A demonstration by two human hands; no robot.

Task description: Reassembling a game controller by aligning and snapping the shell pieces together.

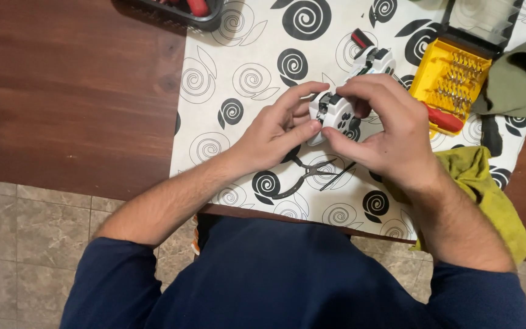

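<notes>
Fingers [304, 129] of the left hand [275, 131] and the right hand [391, 125] closed around a small white and black gadget [335, 111], held just above the spiral-patterned cloth [245, 79] on the counter [74, 85]. Black pliers [302, 176] lay beneath it, a yellow bit case [452, 76] to the right, beside a green rag [488, 189]

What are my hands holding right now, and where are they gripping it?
Both hands hold a small white and black device. The left hand pinches its left side and lower edge; the right hand covers its right side.
</notes>
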